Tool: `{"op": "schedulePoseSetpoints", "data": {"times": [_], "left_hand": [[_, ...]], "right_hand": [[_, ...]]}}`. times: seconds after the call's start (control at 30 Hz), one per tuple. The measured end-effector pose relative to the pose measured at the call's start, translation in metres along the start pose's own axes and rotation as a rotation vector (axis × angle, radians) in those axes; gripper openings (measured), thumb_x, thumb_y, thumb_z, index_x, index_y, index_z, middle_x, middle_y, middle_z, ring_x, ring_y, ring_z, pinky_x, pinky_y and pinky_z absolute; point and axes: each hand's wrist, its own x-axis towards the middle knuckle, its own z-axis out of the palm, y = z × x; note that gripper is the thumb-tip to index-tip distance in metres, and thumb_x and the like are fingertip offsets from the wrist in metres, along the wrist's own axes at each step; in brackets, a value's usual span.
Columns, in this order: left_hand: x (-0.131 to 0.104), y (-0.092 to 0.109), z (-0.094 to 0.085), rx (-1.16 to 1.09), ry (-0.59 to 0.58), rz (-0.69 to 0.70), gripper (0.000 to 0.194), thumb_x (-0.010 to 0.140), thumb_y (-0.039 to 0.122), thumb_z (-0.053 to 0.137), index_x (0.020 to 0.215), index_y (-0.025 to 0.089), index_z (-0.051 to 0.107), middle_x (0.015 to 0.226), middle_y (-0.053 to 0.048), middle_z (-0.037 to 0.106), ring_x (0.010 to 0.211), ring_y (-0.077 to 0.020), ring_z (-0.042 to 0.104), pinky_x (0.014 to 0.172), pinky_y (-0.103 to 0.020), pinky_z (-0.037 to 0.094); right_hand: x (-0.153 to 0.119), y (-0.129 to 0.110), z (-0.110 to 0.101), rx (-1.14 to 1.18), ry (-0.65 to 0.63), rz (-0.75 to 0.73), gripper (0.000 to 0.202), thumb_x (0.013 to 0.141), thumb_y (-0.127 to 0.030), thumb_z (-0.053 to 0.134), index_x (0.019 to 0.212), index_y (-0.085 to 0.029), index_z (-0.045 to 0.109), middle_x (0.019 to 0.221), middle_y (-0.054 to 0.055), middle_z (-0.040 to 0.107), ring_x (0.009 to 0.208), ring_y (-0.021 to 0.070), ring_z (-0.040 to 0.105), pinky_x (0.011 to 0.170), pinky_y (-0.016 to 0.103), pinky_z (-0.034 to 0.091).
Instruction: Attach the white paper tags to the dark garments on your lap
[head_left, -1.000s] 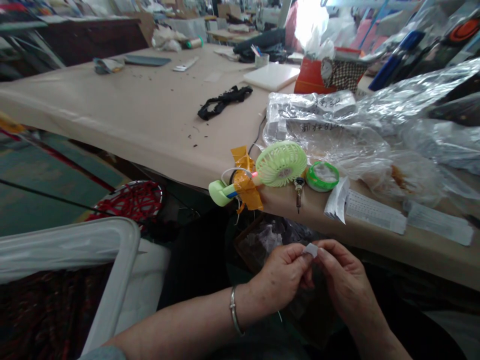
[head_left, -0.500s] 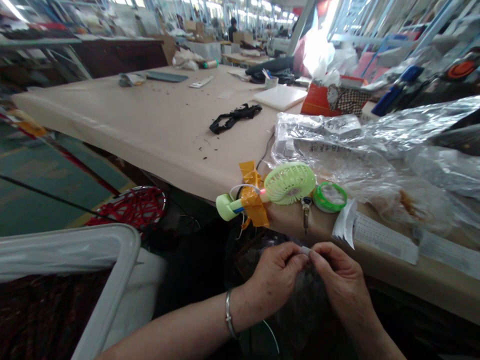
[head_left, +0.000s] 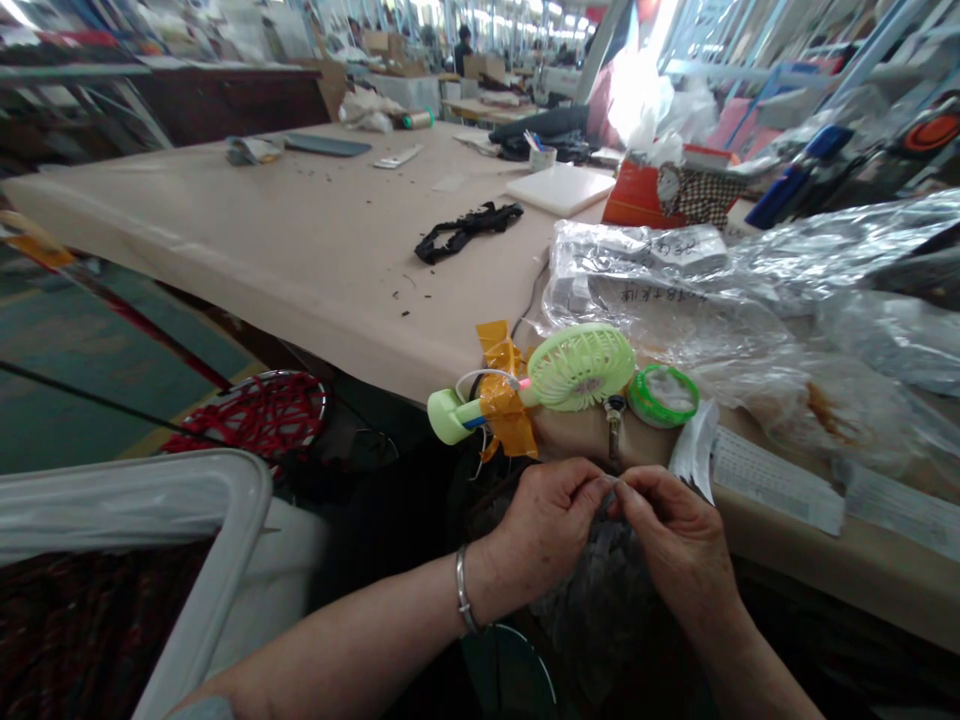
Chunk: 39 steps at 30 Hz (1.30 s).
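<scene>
Low in front of the table edge, my left hand (head_left: 551,520) and my right hand (head_left: 679,535) meet with thumbs and fingertips pinched together. Between them is a small pale piece (head_left: 610,480), mostly covered by the fingers; its kind cannot be made out. Just above the fingertips, a slim pointed metal tool (head_left: 614,430) sticks out from the table edge. A heap of thin greyish pieces (head_left: 596,600) lies dimly below my hands. Left of the metal tool, a light green hand fan (head_left: 581,368) is fixed to the edge with orange tape (head_left: 508,410).
On the table (head_left: 315,240) lie a green-rimmed tub (head_left: 664,395), printed paper slips (head_left: 776,480), clear plastic bags (head_left: 675,290), a black strap-like piece (head_left: 465,232) and a white board (head_left: 562,188). A white bin (head_left: 255,490) and a basket of red strips (head_left: 262,415) stand at left.
Both hands have risen slightly toward the metal tool, still pinched together. Less of the pale piece shows between the fingertips. The view has shifted a little.
</scene>
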Motion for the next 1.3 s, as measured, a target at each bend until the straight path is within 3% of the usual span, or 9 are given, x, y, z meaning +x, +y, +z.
{"op": "schedulePoseSetpoints", "data": {"times": [0.77, 0.93, 1.03, 1.17, 1.3], "left_hand": [[0.013, -0.002, 0.002, -0.120, 0.021, 0.021, 0.022, 0.085, 0.016, 0.051, 0.067, 0.015, 0.064, 0.061, 0.004, 0.059, 0.060, -0.0070, 0.050, 0.057, -0.016, 0.037], [0.007, 0.002, 0.001, -0.117, -0.003, -0.008, 0.023, 0.086, 0.018, 0.050, 0.069, 0.014, 0.065, 0.064, 0.002, 0.062, 0.062, -0.0085, 0.053, 0.060, -0.017, 0.040], [-0.001, 0.000, 0.001, -0.100, -0.026, -0.031, 0.022, 0.086, 0.018, 0.049, 0.072, 0.014, 0.066, 0.068, 0.001, 0.064, 0.064, -0.0097, 0.056, 0.063, -0.019, 0.042], [-0.007, -0.011, 0.000, -0.051, -0.028, -0.083, 0.023, 0.087, 0.022, 0.049, 0.076, 0.015, 0.067, 0.070, 0.000, 0.065, 0.066, -0.0114, 0.056, 0.062, -0.020, 0.042], [-0.008, -0.027, -0.001, 0.064, -0.014, -0.095, 0.020, 0.084, 0.023, 0.054, 0.094, 0.018, 0.070, 0.090, -0.003, 0.071, 0.083, -0.0160, 0.062, 0.076, -0.024, 0.044]], "right_hand": [[0.007, 0.002, 0.002, -0.022, 0.080, -0.075, 0.016, 0.084, -0.031, 0.058, 0.074, -0.020, 0.063, 0.063, -0.002, 0.062, 0.059, 0.0109, 0.057, 0.057, 0.020, 0.045], [0.002, 0.002, 0.001, -0.018, 0.063, -0.073, 0.016, 0.084, -0.032, 0.061, 0.076, -0.019, 0.066, 0.063, -0.001, 0.065, 0.060, 0.0116, 0.060, 0.056, 0.019, 0.048], [-0.010, 0.004, -0.005, -0.020, 0.012, -0.060, 0.015, 0.084, -0.033, 0.062, 0.087, -0.020, 0.067, 0.069, -0.001, 0.069, 0.061, 0.0128, 0.065, 0.056, 0.020, 0.051], [-0.029, 0.003, -0.026, -0.198, 0.026, -0.225, 0.009, 0.087, -0.028, 0.060, 0.092, -0.022, 0.066, 0.072, -0.003, 0.070, 0.060, 0.0114, 0.067, 0.058, 0.018, 0.053], [-0.030, 0.008, -0.058, -0.542, 0.223, -0.516, 0.005, 0.086, -0.021, 0.061, 0.090, -0.021, 0.065, 0.083, 0.001, 0.067, 0.073, 0.0130, 0.065, 0.073, 0.023, 0.052]]}}
